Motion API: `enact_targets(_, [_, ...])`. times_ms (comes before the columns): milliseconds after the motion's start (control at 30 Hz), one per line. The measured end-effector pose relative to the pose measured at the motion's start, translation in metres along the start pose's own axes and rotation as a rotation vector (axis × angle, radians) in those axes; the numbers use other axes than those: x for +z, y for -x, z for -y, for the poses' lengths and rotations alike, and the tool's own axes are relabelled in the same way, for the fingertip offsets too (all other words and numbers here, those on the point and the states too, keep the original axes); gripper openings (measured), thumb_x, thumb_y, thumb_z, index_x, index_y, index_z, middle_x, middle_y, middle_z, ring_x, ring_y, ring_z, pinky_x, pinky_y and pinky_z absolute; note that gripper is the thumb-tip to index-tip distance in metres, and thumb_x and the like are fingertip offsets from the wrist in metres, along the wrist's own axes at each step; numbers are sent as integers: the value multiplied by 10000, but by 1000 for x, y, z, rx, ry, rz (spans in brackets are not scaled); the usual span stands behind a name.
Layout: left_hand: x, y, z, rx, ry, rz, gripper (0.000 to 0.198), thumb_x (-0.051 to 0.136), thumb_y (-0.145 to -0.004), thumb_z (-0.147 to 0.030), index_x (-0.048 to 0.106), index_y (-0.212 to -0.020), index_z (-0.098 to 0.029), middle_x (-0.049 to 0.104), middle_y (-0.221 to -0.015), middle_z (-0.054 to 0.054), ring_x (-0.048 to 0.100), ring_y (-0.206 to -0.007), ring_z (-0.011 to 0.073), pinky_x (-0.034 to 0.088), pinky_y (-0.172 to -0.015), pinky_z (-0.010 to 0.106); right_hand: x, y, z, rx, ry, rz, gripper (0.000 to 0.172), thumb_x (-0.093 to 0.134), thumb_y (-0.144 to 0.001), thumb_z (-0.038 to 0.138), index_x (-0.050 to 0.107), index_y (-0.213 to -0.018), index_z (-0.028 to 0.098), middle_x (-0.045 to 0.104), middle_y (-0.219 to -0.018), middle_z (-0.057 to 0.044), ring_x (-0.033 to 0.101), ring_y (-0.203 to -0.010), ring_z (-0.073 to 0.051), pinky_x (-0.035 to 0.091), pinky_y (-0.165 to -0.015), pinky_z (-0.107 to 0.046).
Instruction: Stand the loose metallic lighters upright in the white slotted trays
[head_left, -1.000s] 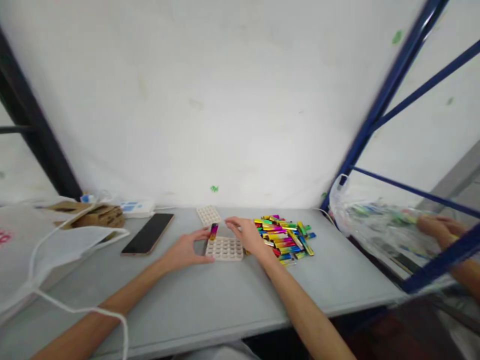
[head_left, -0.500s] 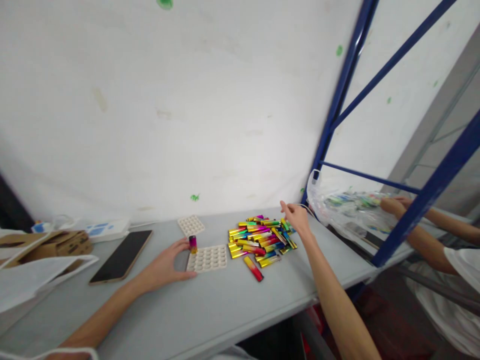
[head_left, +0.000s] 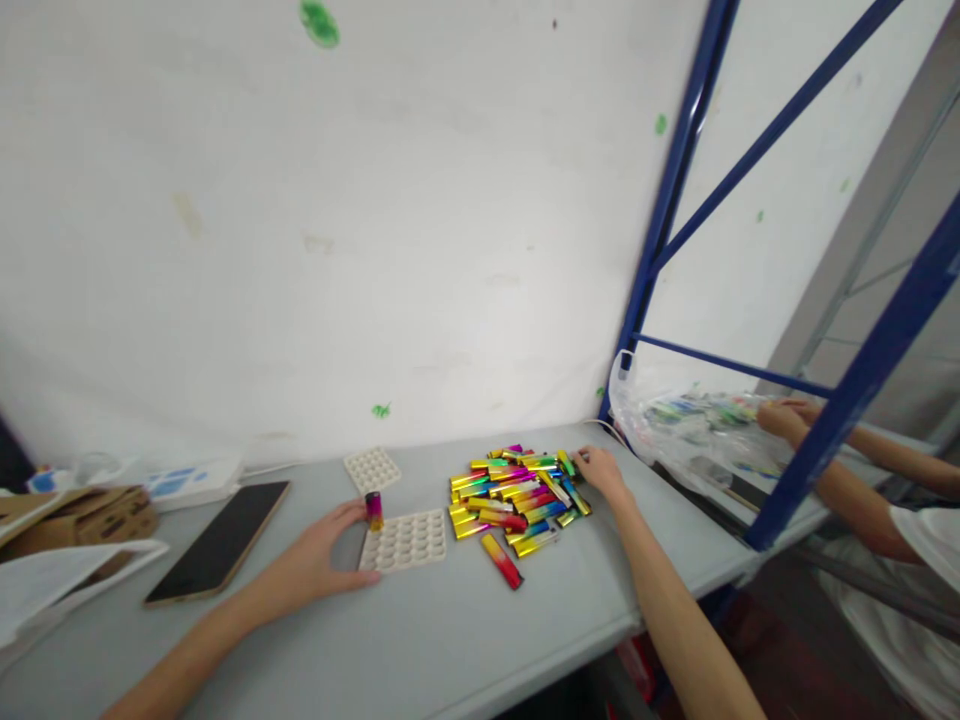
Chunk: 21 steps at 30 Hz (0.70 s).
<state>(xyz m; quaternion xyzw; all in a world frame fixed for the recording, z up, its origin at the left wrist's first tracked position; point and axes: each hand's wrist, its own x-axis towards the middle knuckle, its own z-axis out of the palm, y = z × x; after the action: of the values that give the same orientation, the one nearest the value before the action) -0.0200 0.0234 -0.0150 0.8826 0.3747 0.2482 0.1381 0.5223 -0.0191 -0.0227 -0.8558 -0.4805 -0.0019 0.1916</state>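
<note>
My left hand (head_left: 319, 552) spans the left end of a white tray with round holes (head_left: 405, 540), thumb at its front corner and forefinger at the back corner. One purple-and-gold lighter (head_left: 374, 511) stands upright in the tray's back left corner, against the fingertips. Many shiny rainbow-coloured lighters (head_left: 514, 492) lie heaped right of the tray. At the heap's right edge my right hand (head_left: 598, 468) has its fingers pinched on the dark end of what looks like a lighter, mostly hidden. A yellow-and-red lighter (head_left: 502, 561) lies apart, in front of the heap.
Behind the tray lies a second holed tray (head_left: 373, 470). A phone (head_left: 219, 542), a cardboard box (head_left: 79, 518) and a white bag (head_left: 60, 590) are at the left. Blue rack posts (head_left: 847, 385) rise at the right, beside a clear plastic bag (head_left: 637, 400) and a co-worker's hands (head_left: 784, 415).
My right hand has come down from above the heap to its right edge, and its fingers have closed there. My left hand keeps its place at the tray. The view has shifted slightly.
</note>
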Motion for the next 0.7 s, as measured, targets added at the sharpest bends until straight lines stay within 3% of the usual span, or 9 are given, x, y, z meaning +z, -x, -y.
enact_targets(233, [0, 0, -3, -9, -30, 2, 737, 823, -683, -620, 707, -1288, -216, 701, -1404, 136, 683, -1265, 389, 539, -1118, 471, -6, -12, 12, 96, 17, 43, 534, 555, -988, 514, 732, -1240, 78, 740, -1214, -250, 698, -1183, -339, 516, -973, -384])
enact_targets(367, [1, 1, -7, -31, -34, -8, 738, 829, -670, -598, 705, -1287, -212, 712, -1385, 137, 687, -1256, 394, 541, -1115, 475, -11, -27, 20, 115, 13, 39, 368, 694, -877, 334, 772, -1113, 63, 746, -1170, -281, 724, -1123, -365, 535, -934, -400])
enact_targets(500, [3, 1, -8, -51, -15, -12, 760, 838, -654, -609, 701, -1284, -206, 710, -1382, 147, 684, -1254, 413, 540, -1116, 493, -18, -33, 21, 28, -69, -10, 190, 688, -848, 302, 772, -799, 139, 786, -921, -203, 749, -998, -333, 538, -876, -371])
enact_targets(600, [5, 2, -6, -54, -11, -1, 768, 847, -645, -615, 696, -1283, -215, 700, -1399, 145, 673, -1268, 422, 535, -1121, 505, -23, -31, 17, -66, -195, -78, 328, 619, -894, 432, 700, -700, 180, 764, -796, -137, 740, -897, -305, 542, -820, -365])
enact_targets(700, [6, 3, -5, -50, -23, 5, 758, 841, -655, -626, 689, -1281, -227, 704, -1392, 140, 673, -1266, 417, 536, -1118, 508, -24, -26, 20, -127, -340, -170, 514, 475, -936, 649, 645, -791, 186, 742, -827, -117, 729, -847, -276, 561, -751, -353])
